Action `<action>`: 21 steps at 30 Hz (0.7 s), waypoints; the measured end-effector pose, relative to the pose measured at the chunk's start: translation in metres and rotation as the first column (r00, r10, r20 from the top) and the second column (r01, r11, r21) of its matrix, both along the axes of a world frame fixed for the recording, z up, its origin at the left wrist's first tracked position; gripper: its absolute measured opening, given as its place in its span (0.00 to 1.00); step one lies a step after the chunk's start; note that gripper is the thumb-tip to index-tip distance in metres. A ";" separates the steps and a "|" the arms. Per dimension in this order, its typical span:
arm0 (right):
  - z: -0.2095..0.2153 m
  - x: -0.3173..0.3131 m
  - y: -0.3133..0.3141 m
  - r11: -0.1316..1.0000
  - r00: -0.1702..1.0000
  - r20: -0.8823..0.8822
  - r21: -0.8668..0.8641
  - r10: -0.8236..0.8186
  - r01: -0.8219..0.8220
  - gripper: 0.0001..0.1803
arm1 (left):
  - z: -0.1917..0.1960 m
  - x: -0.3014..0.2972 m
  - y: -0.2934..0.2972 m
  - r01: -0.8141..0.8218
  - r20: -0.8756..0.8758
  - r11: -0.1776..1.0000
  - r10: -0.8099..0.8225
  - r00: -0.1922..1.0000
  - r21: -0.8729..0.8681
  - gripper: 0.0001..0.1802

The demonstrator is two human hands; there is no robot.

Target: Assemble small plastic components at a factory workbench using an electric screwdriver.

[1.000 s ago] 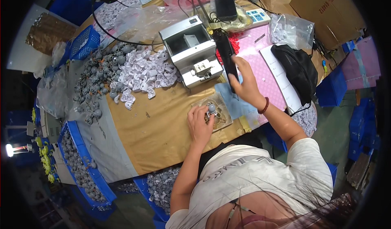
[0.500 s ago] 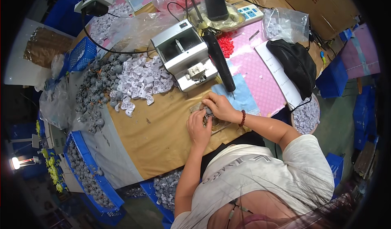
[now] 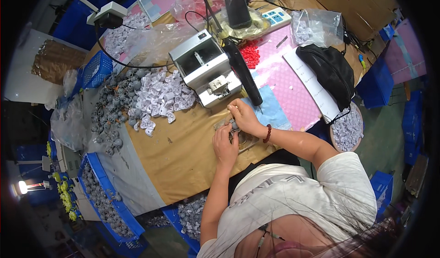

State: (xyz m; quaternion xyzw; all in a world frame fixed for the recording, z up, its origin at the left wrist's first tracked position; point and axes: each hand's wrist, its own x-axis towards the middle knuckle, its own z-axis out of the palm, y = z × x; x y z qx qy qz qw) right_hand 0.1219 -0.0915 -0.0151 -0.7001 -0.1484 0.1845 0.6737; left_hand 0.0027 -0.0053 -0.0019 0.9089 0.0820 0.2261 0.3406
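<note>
My left hand [image 3: 224, 144] has its thumb and fingers closed round a small grey rounded plastic part [image 3: 234, 125] close to the table's front edge. My right hand [image 3: 245, 117], with a dark red bead bracelet on the wrist, bends over the same part from above. Its fingers are pinched together at the part's far side; whatever sits between them is too small to make out. Beneath both hands lies a small flat plate [image 3: 250, 141], mostly covered. A black electric screwdriver [image 3: 246, 72] hangs just beyond my right hand, tip downward.
Beyond my hands stands a silver screw feeder [image 3: 208, 74]. To its left are heaps of white plastic pieces [image 3: 162, 95] and grey parts with wires [image 3: 112, 104]. Red pieces [image 3: 250, 55], a blue cloth [image 3: 271, 109] and a black pouch [image 3: 327, 77] lie right. A blue bin [image 3: 126, 219] stands lower left.
The whole view has shifted slightly. Both hands stay at the grey part, and my right fingers have drawn a little closer together on its far side.
</note>
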 end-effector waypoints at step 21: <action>0.024 0.015 -0.003 0.997 0.968 -0.249 0.068 -0.020 0.039 0.15 | 0.022 0.014 -0.011 0.072 -0.058 0.992 -0.079 0.995 -0.102 0.18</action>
